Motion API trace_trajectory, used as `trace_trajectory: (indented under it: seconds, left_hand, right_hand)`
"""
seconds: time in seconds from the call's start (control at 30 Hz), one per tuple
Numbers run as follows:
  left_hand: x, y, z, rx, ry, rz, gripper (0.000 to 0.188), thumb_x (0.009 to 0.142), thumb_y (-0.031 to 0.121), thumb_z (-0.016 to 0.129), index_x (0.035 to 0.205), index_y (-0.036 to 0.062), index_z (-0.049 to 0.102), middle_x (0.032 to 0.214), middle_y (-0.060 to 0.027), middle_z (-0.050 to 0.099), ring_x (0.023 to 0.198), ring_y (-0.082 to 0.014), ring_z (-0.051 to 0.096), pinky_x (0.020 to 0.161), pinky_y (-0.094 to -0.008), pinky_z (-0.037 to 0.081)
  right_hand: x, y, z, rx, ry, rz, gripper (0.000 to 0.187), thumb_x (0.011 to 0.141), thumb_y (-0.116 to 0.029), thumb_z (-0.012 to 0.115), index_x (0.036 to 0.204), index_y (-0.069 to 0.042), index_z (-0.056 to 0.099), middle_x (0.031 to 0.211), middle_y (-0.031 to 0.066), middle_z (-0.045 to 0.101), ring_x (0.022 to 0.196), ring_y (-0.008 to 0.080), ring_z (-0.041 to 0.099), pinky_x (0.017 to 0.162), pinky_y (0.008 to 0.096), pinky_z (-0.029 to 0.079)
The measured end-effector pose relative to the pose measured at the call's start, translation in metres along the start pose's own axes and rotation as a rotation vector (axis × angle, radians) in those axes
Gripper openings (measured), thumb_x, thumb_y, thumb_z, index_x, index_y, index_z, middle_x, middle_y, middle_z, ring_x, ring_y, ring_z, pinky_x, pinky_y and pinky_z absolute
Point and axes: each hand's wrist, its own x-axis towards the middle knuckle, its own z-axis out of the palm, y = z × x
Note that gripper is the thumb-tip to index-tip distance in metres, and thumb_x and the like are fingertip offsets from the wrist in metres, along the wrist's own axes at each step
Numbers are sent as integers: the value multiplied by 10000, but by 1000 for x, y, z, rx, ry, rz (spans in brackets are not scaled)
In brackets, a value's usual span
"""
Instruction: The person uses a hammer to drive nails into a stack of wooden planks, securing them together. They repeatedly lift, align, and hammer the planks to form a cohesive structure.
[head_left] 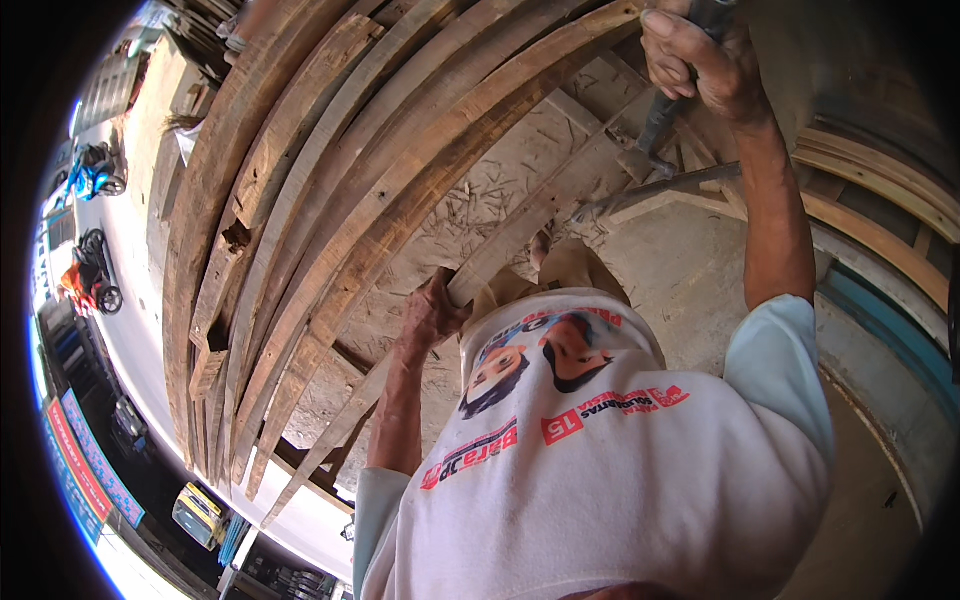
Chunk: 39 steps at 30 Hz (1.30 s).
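My right hand [700, 65] is raised at the upper right, its fingers wrapped round the dark handle of a hammer [652, 135]. The hammer's head hangs downward over a long wooden plank [505, 240]; whether they touch I cannot tell. Closed on the edge of this plank is my left hand [437, 310], near the middle of the view. From there the plank slants away up to the right and back down to the left. Close to its far end lies a dark metal bar [600, 208], partly hidden among timber pieces.
Several long, weathered wooden beams [330, 190] stand close along the left. Splinters or nails litter the concrete floor [510, 165]. More timber [880, 190] lies at the right. Beyond the beams, a blue motorbike [95, 170] and a red motorbike [90, 275] stand by a road.
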Motion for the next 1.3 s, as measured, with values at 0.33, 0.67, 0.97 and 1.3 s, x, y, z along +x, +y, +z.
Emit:
trace_trajectory:
  seconds: [0.33,0.67,0.97,1.3]
  left_hand:
    - [2,-3,1,-18,54,28,664,755,386,833,1277,51,597,1102,-234,714,1014,-412,703,863,-482,557]
    - [-58,-77,-21,78,16,-6,789,747,394,854,1429,133,555,1249,-201,681,1153,-374,660,997,-454,522]
    - [-54,-83,-28,42,-27,102,580,831,377,754,1296,60,616,1023,-247,740,993,-401,730,843,-474,580]
    - [-52,-104,-22,33,-44,188,642,837,481,762,1236,0,612,1005,-265,733,965,-442,716,829,-506,566]
  right_hand:
    - [0,-1,66,-420,568,-315,301,1030,-228,645,783,-123,508,592,-43,469,463,48,440,410,250,340]
    - [-36,9,160,-602,642,-523,327,1009,-195,682,725,-93,559,598,-16,495,543,64,480,512,263,391]
    - [-31,0,23,-195,923,-370,375,995,-234,698,684,-116,524,600,-30,460,526,79,457,497,281,382]
    - [-17,-2,98,-351,926,-365,324,995,-231,691,757,-85,527,608,0,513,525,80,487,489,286,403]
